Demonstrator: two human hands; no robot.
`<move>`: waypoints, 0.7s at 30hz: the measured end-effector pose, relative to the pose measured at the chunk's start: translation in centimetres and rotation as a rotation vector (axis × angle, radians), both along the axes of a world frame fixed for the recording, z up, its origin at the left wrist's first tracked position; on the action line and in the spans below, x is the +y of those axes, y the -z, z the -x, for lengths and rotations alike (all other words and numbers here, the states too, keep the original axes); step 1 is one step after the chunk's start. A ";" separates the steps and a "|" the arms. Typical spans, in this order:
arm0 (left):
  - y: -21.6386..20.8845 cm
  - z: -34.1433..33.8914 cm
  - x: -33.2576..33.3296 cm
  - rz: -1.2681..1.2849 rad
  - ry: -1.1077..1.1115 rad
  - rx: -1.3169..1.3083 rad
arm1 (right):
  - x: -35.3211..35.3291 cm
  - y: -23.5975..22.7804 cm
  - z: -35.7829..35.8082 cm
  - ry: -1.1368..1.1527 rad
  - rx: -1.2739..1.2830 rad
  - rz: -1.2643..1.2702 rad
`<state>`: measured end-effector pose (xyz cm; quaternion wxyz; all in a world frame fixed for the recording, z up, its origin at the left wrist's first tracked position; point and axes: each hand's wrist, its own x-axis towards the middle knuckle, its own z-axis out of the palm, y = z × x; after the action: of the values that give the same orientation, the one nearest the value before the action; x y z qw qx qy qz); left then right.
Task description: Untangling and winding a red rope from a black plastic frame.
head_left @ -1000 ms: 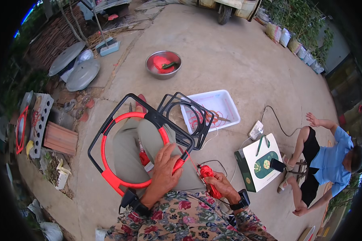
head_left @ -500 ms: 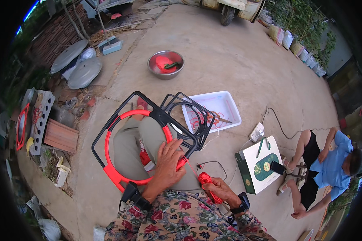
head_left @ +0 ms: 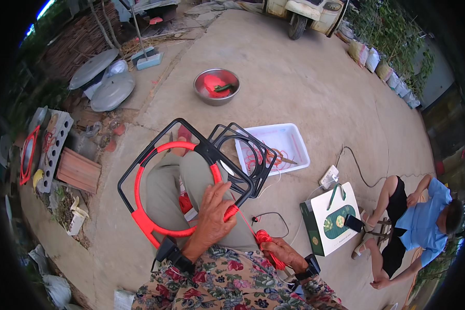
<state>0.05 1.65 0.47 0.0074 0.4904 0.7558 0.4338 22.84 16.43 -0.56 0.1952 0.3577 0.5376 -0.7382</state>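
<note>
Over my lap rests a black frame (head_left: 144, 146) with a rounded outer edge and an inner ring (head_left: 138, 188), mostly wrapped in red cord. My left hand (head_left: 212, 219) is closed around the right side of that ring, thumb and fingers by the end of the wrapping. From there a taut strand runs down to a bundle of red cord (head_left: 264, 237), gripped in my right hand (head_left: 285, 253) near my waist. More black frames (head_left: 263, 178) lean stacked just beyond my knee, against a white plastic tub (head_left: 300, 135) with scissors (head_left: 284, 157) and red cord scraps inside.
A metal bowl (head_left: 216, 98) with red and green things stands farther ahead. To the right are a white-and-green gift box (head_left: 323, 227), a power strip (head_left: 328, 176) with cables, and a seated person (head_left: 423, 212). At left lie a perforated block (head_left: 57, 150) and roof tiles (head_left: 77, 172).
My right hand has drawn slightly down and away from the ring with the cord bundle, and the strand between is longer. The left hand's fingers have shifted slightly on the ring.
</note>
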 end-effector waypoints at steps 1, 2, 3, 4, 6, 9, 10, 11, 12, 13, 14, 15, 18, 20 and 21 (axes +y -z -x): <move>0.2 0.1 -0.1 0.010 -0.003 -0.008 | 0.2 -0.1 0.2 0.072 -0.047 0.070; 0.2 0.2 -0.1 0.019 -0.007 -0.016 | 0.6 0.5 0.4 0.069 -0.045 0.065; 0.1 0.1 0.2 0.013 -0.007 -0.014 | 1.5 2.0 0.4 0.206 0.005 0.114; -0.1 0.1 0.3 0.035 0.010 -0.001 | 2.4 3.4 0.6 0.339 0.058 0.167; -0.3 0.2 0.3 0.058 0.021 0.018 | 3.9 4.9 1.4 0.395 0.114 -0.092; -0.5 0.0 0.1 -0.008 0.023 -0.063 | 4.5 1.1 4.9 0.341 0.270 -0.410; -0.6 0.0 0.0 -0.027 0.017 -0.078 | 4.5 -1.0 6.4 0.270 0.389 -0.605; -0.7 0.0 0.0 -0.047 0.009 -0.093 | 4.7 -2.4 7.7 0.265 0.393 -0.606; -0.9 0.0 0.1 -0.048 0.014 -0.091 | 4.9 -3.5 8.8 0.116 0.520 -0.932; -1.3 0.0 0.4 -0.093 0.004 -0.157 | 4.9 -4.5 9.9 -0.045 0.642 -1.254; -1.5 0.0 0.6 -0.137 -0.006 -0.224 | 4.7 -5.7 11.0 -0.041 0.641 -1.255; -1.6 0.0 0.9 -0.136 -0.005 -0.222 | 4.3 -6.9 12.3 -0.175 0.669 -1.419; -1.2 0.4 1.9 -0.166 -0.039 -0.206 | 3.9 -7.3 14.8 -0.375 0.716 -1.619; -0.4 0.8 2.5 -0.193 -0.149 -0.320 | 3.7 -7.5 16.0 -0.461 0.796 -1.673; -0.5 0.8 2.8 -0.192 -0.148 -0.321 | 3.8 -7.4 16.2 -0.460 0.795 -1.672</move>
<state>-0.75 4.44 0.98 0.0492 0.3565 0.7342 0.5757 6.63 20.24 6.89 -0.1801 -0.0102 0.9755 -0.1259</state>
